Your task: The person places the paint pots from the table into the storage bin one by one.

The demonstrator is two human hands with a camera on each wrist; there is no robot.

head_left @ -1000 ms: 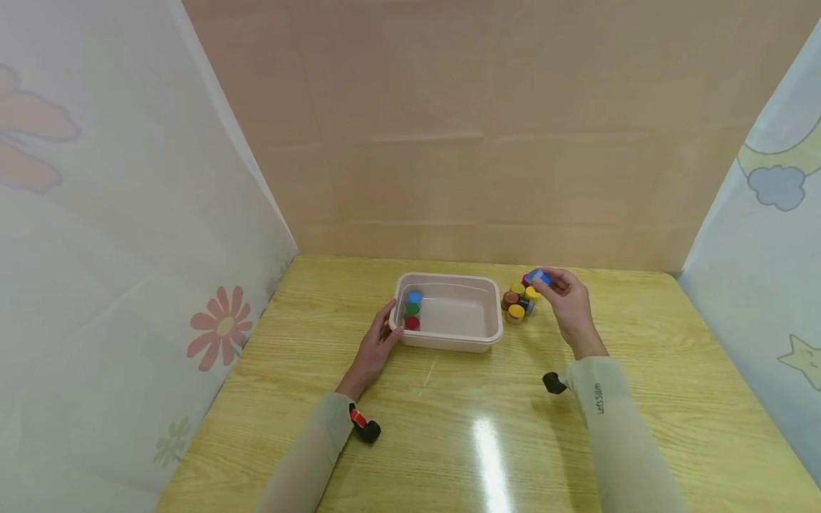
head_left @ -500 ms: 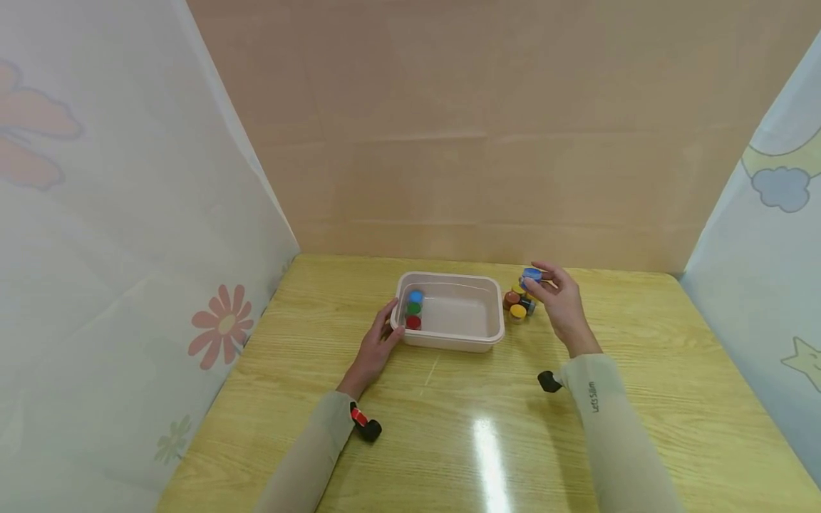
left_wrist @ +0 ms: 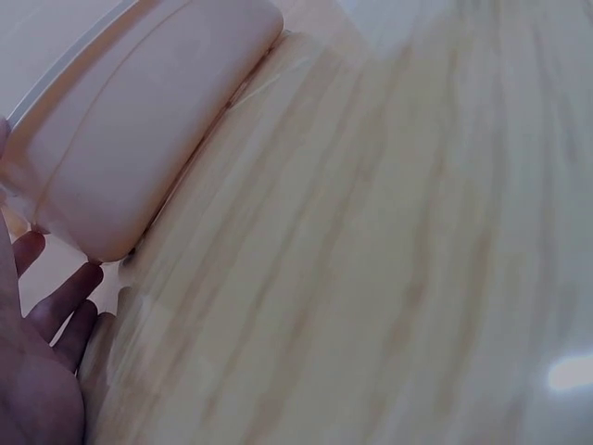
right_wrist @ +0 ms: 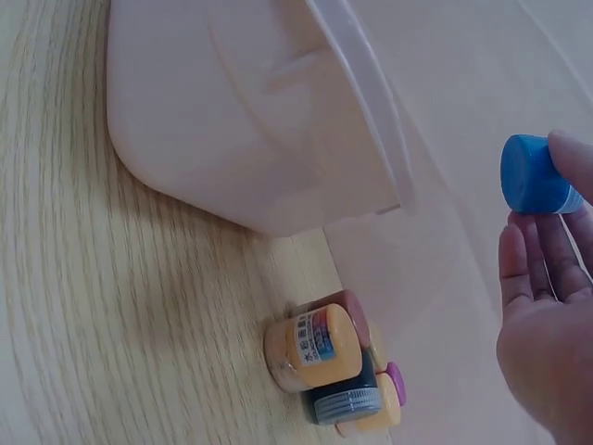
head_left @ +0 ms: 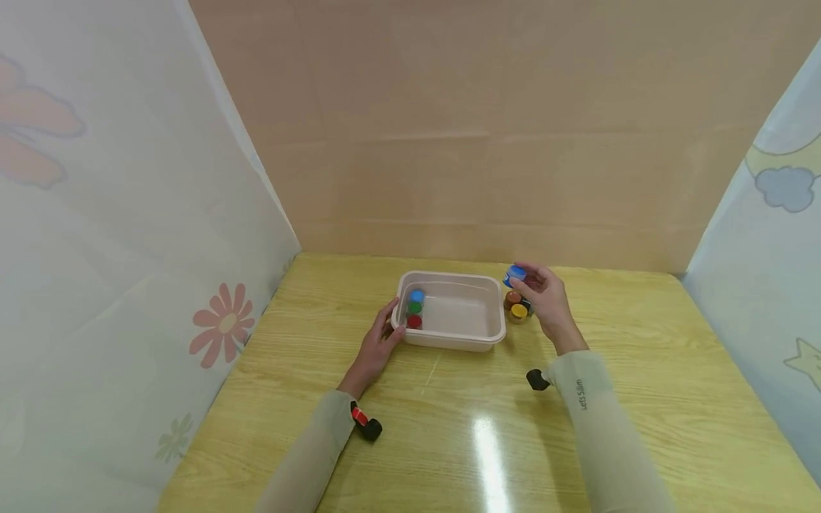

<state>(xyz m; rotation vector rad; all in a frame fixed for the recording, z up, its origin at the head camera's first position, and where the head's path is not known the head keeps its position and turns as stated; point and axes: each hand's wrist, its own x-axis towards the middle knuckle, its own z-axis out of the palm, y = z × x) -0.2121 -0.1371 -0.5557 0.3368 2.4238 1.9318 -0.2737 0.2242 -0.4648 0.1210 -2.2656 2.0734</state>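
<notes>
My right hand (head_left: pixel 548 299) pinches a blue paint jar (right_wrist: pixel 537 176) between thumb and fingers, raised above the table by the box's far right corner. Below it stands a cluster of small paint jars, among them a yellow-lidded jar (right_wrist: pixel 315 348), a dark jar (right_wrist: pixel 347 399) lying on its side and a brown-lidded jar (head_left: pixel 512 299). My left hand (head_left: pixel 375 349) touches the near left corner of a pale pink plastic box (head_left: pixel 449 340), its fingers fairly straight. Along the box's left wall sit a light blue jar (head_left: pixel 417 296), a green jar (head_left: pixel 415 308) and a red jar (head_left: pixel 414 322).
The box and jars stand on a wood-grain table (head_left: pixel 436 427). A brown backdrop (head_left: pixel 474 142) rises behind the table, with a printed flower sheet (head_left: pixel 128 249) on the left and another printed sheet (head_left: pixel 782 271) on the right.
My right hand has carried the blue paint jar leftwards, from beyond the jar cluster towards the box's right rim. The left hand and the box have stayed in place.
</notes>
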